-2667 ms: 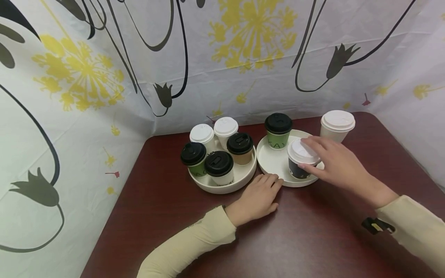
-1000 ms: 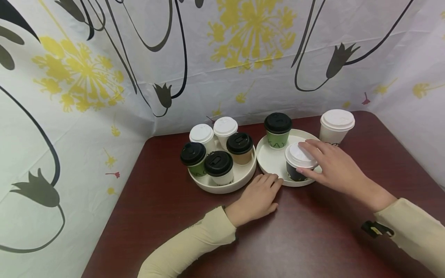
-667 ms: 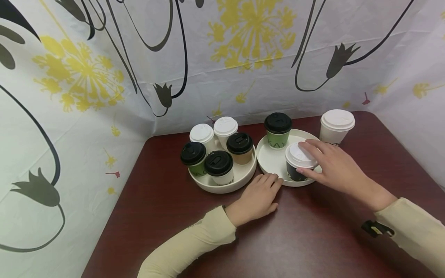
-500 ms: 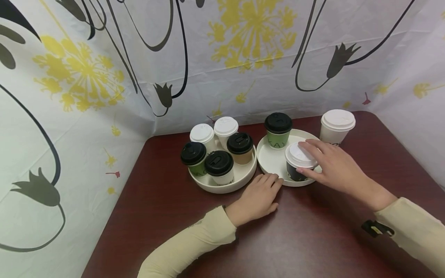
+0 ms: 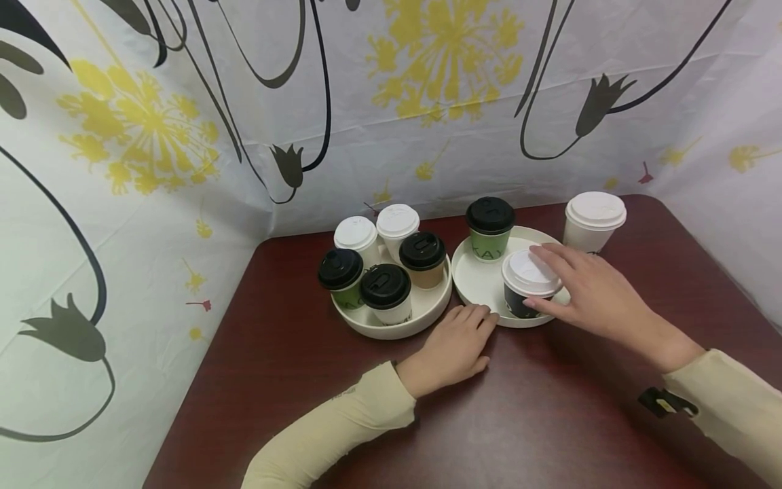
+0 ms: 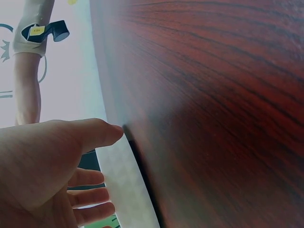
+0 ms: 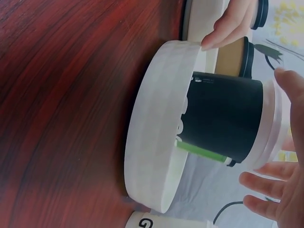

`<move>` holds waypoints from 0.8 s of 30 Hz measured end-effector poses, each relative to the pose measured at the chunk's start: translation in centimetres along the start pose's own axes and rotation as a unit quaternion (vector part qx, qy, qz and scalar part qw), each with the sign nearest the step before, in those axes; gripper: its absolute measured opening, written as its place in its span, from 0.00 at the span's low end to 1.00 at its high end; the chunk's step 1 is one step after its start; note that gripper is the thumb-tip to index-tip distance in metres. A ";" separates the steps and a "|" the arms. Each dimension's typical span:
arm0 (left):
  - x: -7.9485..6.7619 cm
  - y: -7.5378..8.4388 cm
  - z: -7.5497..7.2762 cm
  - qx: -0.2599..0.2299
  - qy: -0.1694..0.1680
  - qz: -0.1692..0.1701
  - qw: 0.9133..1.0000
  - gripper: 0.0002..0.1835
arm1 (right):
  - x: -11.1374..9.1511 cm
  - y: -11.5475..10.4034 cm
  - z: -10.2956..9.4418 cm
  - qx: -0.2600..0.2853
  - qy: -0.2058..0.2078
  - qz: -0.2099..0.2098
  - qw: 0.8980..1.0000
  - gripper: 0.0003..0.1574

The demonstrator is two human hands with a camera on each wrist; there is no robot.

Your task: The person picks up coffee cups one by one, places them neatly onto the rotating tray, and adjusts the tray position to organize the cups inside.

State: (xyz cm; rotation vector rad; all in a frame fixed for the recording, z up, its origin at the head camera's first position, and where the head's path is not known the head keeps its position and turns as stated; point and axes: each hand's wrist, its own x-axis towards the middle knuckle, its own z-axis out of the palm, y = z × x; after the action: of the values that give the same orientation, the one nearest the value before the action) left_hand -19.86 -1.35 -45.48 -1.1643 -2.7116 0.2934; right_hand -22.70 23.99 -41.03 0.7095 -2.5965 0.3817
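Note:
In the head view my right hand [image 5: 589,288] is around the white lid of a dark paper coffee cup [image 5: 519,303], thumb in front and fingers behind. The cup stands upright on the right round white tray [image 5: 479,282]; the right wrist view shows the thumb and spread fingers at either side of the lid [image 7: 268,126]. My left hand [image 5: 449,350] rests low by the same tray, its fingertips at the near left rim, thumb apart. In the left wrist view the fingers [image 6: 92,195] reach past the tray wall [image 6: 128,190].
A green cup with a black lid [image 5: 489,234] stands at the back of the right tray. Several lidded cups crowd the left tray [image 5: 391,331]. A tall white cup [image 5: 592,221] stands on the table [image 5: 537,421] behind my right hand. Patterned cloth [image 5: 391,156] hangs behind.
Since the earliest frame, the dark cup and my right hand have moved slightly left on the tray. Just now the right hand has eased slightly right from the cup. The left hand stays put.

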 end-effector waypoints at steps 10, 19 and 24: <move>0.0 0.0 -0.1 -0.007 -0.010 -0.002 1.000 0.38 | -1.4 1.6 -0.3 0.024 0.003 0.037 0.999 0.66; -0.1 0.0 -0.2 -0.007 -0.011 -0.002 1.000 0.38 | -3.5 3.7 0.3 0.022 -0.053 0.067 0.996 0.68; 0.0 0.0 -0.1 -0.012 -0.018 -0.004 1.000 0.38 | -4.7 4.5 1.1 0.020 -0.084 0.065 0.994 0.65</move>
State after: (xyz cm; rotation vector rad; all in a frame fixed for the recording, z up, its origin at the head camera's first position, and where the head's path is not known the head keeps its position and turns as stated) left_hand -19.81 -1.34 -45.36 -1.1649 -2.7565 0.2844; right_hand -21.84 29.30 -44.86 0.6119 -2.8096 0.4315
